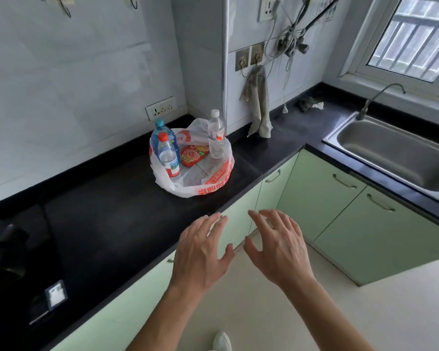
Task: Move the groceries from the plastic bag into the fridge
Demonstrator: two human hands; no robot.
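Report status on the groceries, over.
Left hand and right hand open, empty, at the counter edge. Plastic bag on counter, three bottles and red packet inside. Nothing between hands and bag; fridge not in view.

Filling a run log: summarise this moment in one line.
left hand: open | right hand: open | plastic bag: on countertop, holds three bottles, red packet | fridge: unseen

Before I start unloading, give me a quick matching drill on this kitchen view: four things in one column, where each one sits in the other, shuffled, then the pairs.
1. white-capped bottle
2. red packet
3. cloth
4. tap

a. hangs from a wall hook
b. stands upright in the bag
c. rises behind the sink
d. lies flat in the bag

Pairs: 1-b, 2-d, 3-a, 4-c.
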